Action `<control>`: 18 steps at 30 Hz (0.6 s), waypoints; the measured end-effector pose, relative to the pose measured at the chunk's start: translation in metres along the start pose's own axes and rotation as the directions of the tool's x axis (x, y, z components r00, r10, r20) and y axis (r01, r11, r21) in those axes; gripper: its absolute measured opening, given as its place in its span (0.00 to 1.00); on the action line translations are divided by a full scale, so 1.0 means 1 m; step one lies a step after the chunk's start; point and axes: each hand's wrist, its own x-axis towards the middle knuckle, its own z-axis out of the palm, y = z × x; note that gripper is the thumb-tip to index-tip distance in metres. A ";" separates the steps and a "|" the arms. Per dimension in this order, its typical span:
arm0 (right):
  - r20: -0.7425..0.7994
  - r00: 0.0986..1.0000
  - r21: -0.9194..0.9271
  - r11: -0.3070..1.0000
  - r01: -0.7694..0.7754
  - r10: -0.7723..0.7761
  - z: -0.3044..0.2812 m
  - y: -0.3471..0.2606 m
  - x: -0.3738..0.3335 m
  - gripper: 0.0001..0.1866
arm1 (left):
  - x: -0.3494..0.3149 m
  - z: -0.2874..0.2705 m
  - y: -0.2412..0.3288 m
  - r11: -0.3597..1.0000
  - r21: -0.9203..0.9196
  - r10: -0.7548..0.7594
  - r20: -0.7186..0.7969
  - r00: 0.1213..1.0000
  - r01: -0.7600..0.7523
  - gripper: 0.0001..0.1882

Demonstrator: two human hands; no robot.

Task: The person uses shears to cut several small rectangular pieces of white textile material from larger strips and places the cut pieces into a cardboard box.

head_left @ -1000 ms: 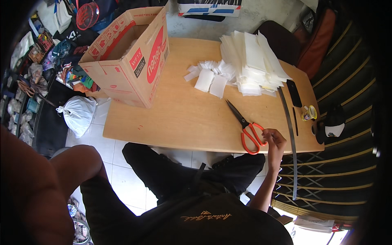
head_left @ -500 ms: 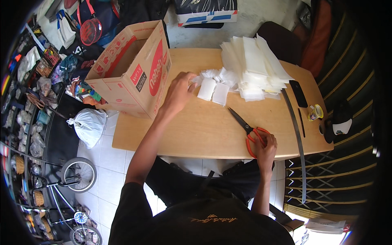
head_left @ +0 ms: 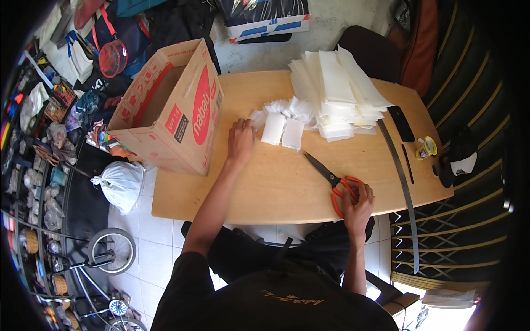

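Box (head_left: 157, 149) stood open-topped on the left end of the table (head_left: 265, 193), its tall walls blocking the view of the tabletop behind. Left hand (head_left: 242, 140) was just right of the box, fingers bent down beside the white pieces (head_left: 273, 128); couldn't tell if pinched or loose. Scissors (head_left: 332, 179) lay on the table, well right of the box and nearer the person, right hand (head_left: 359, 207) clamped on their orange handles. Pieces sat right of the box in a loose heap, with the stack (head_left: 339, 91) of pale sheets beyond them, farther from the box. Far right of the box: grey strip (head_left: 408, 209) overhanging the near edge, phone (head_left: 401, 124), black rod (head_left: 407, 164), yellow cup (head_left: 426, 149). Bag (head_left: 120, 185) and bike (head_left: 113, 251) were left of the box, bike nearer the person.
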 end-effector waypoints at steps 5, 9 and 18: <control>-0.027 1.000 0.026 1.000 0.010 -0.010 0.001 -0.001 0.000 0.07 | -0.001 0.004 -0.002 0.997 0.071 0.020 -0.005 1.000 -0.020 0.08; -0.019 1.000 -0.003 1.000 -0.001 0.001 0.004 0.002 0.001 0.08 | -0.004 0.000 -0.001 0.999 -0.003 -0.049 0.015 0.999 0.049 0.07; -0.023 1.000 -0.005 1.000 0.009 -0.009 0.005 0.002 0.000 0.08 | -0.008 -0.012 -0.005 0.923 -0.358 -0.175 -0.058 0.983 0.143 0.08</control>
